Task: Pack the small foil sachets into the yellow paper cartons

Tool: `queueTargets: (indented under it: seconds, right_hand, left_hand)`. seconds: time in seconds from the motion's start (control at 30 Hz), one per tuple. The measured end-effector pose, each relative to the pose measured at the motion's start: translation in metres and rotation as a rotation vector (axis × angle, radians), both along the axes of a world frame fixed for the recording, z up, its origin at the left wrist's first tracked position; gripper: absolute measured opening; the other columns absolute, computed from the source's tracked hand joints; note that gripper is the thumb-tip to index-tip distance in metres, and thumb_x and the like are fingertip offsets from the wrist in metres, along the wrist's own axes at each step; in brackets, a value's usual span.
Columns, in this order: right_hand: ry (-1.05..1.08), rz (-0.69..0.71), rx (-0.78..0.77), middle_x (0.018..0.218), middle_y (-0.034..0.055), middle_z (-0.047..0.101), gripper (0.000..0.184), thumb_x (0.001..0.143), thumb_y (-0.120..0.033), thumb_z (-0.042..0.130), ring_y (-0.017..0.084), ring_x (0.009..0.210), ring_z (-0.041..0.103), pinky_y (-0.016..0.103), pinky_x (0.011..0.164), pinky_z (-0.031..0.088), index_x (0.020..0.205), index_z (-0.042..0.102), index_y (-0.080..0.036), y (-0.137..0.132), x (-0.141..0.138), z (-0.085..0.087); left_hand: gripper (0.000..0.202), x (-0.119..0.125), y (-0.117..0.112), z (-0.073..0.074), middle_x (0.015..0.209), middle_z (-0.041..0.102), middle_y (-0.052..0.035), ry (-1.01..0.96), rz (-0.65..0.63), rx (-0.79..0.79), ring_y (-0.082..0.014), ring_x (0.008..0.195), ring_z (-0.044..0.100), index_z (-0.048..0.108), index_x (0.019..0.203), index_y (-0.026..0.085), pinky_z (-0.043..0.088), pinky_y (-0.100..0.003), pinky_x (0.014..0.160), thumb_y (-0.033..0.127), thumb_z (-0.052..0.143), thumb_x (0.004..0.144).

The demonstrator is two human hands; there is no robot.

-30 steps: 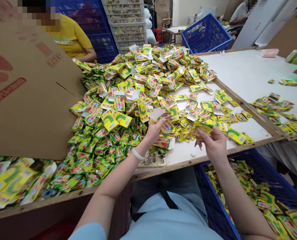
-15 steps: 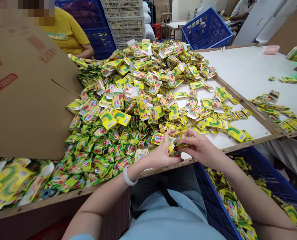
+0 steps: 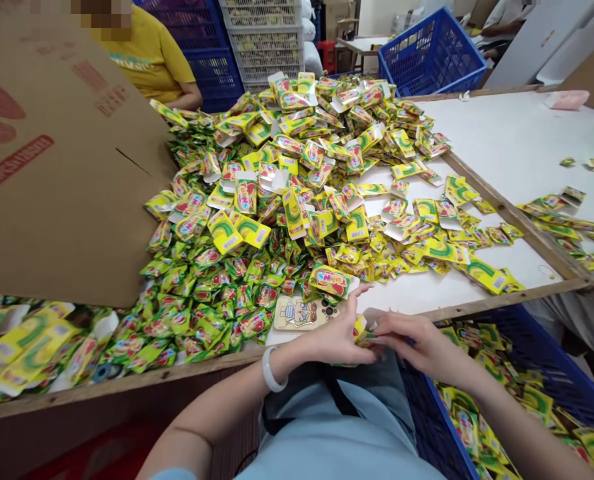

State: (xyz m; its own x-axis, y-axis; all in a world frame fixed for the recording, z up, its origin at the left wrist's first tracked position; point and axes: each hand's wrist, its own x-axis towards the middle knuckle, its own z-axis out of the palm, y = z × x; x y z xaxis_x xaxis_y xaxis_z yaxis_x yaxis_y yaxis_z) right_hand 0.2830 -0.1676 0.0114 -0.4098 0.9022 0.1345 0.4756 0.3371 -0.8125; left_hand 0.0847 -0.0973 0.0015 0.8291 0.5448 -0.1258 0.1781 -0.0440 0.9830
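Note:
My left hand (image 3: 347, 339) is closed around a small yellow and green candy box (image 3: 359, 328) at the table's front edge, and its fingers hide much of the box. My right hand (image 3: 414, 339) pinches at the right end of the same box, where a pale flap and a bit of green show. Just beyond my left hand lies a phone in a cartoon case (image 3: 297, 316). Touching its far side is another candy box (image 3: 333, 281) with a white flap out. Green candy packets (image 3: 197, 293) are heaped left of the phone.
A large pile of candy boxes (image 3: 297, 143) fills the table's middle. A cardboard carton (image 3: 77, 200) stands at left, near a person in yellow (image 3: 159, 57). At lower right is a blue crate (image 3: 551, 353) of boxes; a wooden strip (image 3: 517, 217) divides the table.
Both hands have moved nearer my body with the box, down off the table's edge. The phone and the box beyond it show more fully. The whole view has shifted slightly.

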Motion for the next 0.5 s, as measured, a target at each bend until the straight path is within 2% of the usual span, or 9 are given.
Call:
queueTargets:
  seconds: [0.07,0.1,0.17,0.23,0.27,0.3,0.37,0.43,0.5]
  right_hand:
    - [0.04,-0.167,0.032,0.08,0.0029,0.071,0.016,0.095,-0.031,0.054,0.017,0.062,0.065,0.03,0.056,0.054,0.093,0.069,-0.028,0.003,0.028,0.001]
    - [0.064,-0.307,0.064,0.081,0.0036,0.071,0.015,0.094,-0.035,0.056,0.016,0.056,0.063,0.029,0.051,0.052,0.095,0.069,-0.028,0.007,0.048,0.003]
    - [0.061,-0.7,0.189,0.085,0.0064,0.071,0.024,0.09,-0.045,0.061,0.014,0.05,0.06,0.028,0.047,0.049,0.102,0.066,-0.026,0.02,0.093,0.009]
    - [-0.167,-1.057,0.4,0.099,0.0146,0.07,0.038,0.084,-0.05,0.067,0.019,0.066,0.066,0.032,0.056,0.05,0.107,0.065,-0.02,0.036,0.126,0.015]
    - [-0.302,-1.132,0.508,0.104,0.0187,0.068,0.041,0.084,-0.051,0.067,0.023,0.079,0.068,0.035,0.063,0.051,0.108,0.064,-0.018,0.044,0.132,0.015]
    - [-0.412,-1.119,0.594,0.108,0.0209,0.067,0.041,0.086,-0.05,0.065,0.027,0.092,0.067,0.038,0.071,0.051,0.108,0.065,-0.016,0.053,0.129,0.013]
    - [-0.49,-0.884,0.656,0.104,0.0176,0.068,0.035,0.093,-0.045,0.056,0.028,0.1,0.064,0.039,0.08,0.05,0.109,0.065,-0.016,0.071,0.1,0.001]
    - [-0.528,-0.565,0.573,0.106,0.0123,0.068,0.03,0.093,-0.041,0.055,0.027,0.1,0.061,0.04,0.087,0.048,0.112,0.065,-0.02,0.091,0.053,-0.016]
    - [-0.585,-0.388,0.474,0.114,0.0141,0.066,0.033,0.09,-0.039,0.06,0.031,0.106,0.057,0.042,0.088,0.046,0.117,0.066,-0.02,0.113,0.011,-0.033]
  left_hand:
    - [0.098,-0.003,0.004,-0.002,0.128,0.06,-0.0124,-0.005,-0.025,0.135,-0.0263,0.119,0.058,0.018,0.153,0.024,0.047,-0.04,0.1,0.025,0.076,0.074]
    - [0.085,-0.006,0.01,-0.002,0.133,0.057,-0.013,-0.007,-0.005,0.256,-0.0255,0.124,0.054,0.025,0.151,0.025,0.045,-0.04,0.104,0.025,0.07,0.08]
    - [0.053,-0.016,0.027,-0.001,0.133,0.056,-0.0133,-0.001,0.125,0.54,-0.0252,0.126,0.052,0.046,0.139,0.023,0.041,-0.042,0.108,0.022,0.059,0.088]
    - [0.032,-0.03,0.046,-0.001,0.121,0.061,-0.013,0.075,0.263,0.783,-0.0259,0.118,0.055,0.061,0.12,0.021,0.043,-0.045,0.104,0.017,0.051,0.09]
    - [0.029,-0.038,0.053,-0.001,0.114,0.063,-0.0123,0.133,0.298,0.864,-0.026,0.112,0.057,0.064,0.112,0.02,0.046,-0.045,0.1,0.013,0.049,0.088]
    - [0.029,-0.045,0.058,-0.002,0.11,0.063,-0.0117,0.195,0.298,0.917,-0.026,0.107,0.058,0.066,0.107,0.019,0.048,-0.044,0.097,0.011,0.049,0.085]
    - [0.033,-0.056,0.06,-0.007,0.11,0.063,-0.0113,0.296,0.215,0.978,-0.027,0.105,0.059,0.069,0.105,0.02,0.049,-0.045,0.094,0.007,0.052,0.079]
    - [0.043,-0.06,0.056,-0.016,0.124,0.06,-0.0125,0.355,0.109,1.026,-0.031,0.117,0.055,0.069,0.112,0.023,0.046,-0.049,0.1,0.006,0.057,0.074]
    - [0.05,-0.058,0.052,-0.025,0.142,0.05,-0.0133,0.389,0.081,1.084,-0.0353,0.132,0.044,0.067,0.12,0.025,0.039,-0.054,0.107,0.008,0.061,0.074]
